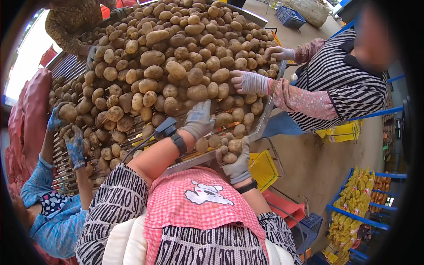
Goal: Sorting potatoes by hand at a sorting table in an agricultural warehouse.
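A large heap of potatoes point(175, 69) covers a slatted metal sorting table point(71, 64). My left hand point(199, 120), in a grey glove, rests palm down at the near side of the heap, against potatoes; whether its fingers grip one cannot be told. At the table's near right corner my right hand point(237, 162), gloved too, holds several small potatoes point(232, 150) in its upturned palm and fingers. A watch-like band and a small dark device are strapped on my left wrist, and a black band circles the right one.
A co-worker's gloved hands point(250, 82) touch the heap at the right; another's blue gloves point(75, 147) handle potatoes at the left. A third person stands at the far left. The table's metal rim point(265, 122) runs beside me. A yellow mesh bag point(264, 169) hangs below the corner.
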Demonstrator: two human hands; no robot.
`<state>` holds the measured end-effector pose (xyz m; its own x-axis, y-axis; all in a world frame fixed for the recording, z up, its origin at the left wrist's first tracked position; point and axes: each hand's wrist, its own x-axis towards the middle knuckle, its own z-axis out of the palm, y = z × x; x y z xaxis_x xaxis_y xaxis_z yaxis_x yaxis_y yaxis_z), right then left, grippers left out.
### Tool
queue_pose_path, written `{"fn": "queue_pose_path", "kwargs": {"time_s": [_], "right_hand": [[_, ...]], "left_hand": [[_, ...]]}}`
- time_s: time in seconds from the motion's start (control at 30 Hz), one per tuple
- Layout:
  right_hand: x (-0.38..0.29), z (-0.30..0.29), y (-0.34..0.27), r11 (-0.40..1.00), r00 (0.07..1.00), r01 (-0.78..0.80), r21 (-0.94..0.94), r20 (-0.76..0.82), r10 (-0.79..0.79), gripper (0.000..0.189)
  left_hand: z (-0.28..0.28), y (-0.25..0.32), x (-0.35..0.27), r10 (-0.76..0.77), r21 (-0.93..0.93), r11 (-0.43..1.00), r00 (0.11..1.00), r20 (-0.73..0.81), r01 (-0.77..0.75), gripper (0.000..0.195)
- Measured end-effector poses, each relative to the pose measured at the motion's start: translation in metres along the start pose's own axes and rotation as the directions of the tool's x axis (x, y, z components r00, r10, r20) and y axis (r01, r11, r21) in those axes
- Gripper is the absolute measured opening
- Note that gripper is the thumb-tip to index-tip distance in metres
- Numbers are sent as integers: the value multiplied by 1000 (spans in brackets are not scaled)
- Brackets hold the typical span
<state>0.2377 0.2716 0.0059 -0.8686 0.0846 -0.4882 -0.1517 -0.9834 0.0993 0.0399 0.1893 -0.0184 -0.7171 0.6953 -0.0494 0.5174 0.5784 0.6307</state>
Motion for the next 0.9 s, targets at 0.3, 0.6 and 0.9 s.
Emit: {"fn": "queue_pose_path", "kwargs": {"time_s": [0.3, 0.6, 0.9], "right_hand": [[-69, -43, -7, 970, 960, 235, 64, -172, -221, 57], [-51, -39, 11, 990, 985, 120, -70, 136, -110, 51], [-79, -59, 31, 975, 974, 222, -31, 42, -221, 42]], "left_hand": [[11, 8, 28, -162, -105, 980, 984, 66, 169, 67], [-49, 45, -52, 501, -504, 767, 862, 83, -397, 67], [-35, 47, -79, 507, -832, 554, 785, 356, 20, 59]]}}
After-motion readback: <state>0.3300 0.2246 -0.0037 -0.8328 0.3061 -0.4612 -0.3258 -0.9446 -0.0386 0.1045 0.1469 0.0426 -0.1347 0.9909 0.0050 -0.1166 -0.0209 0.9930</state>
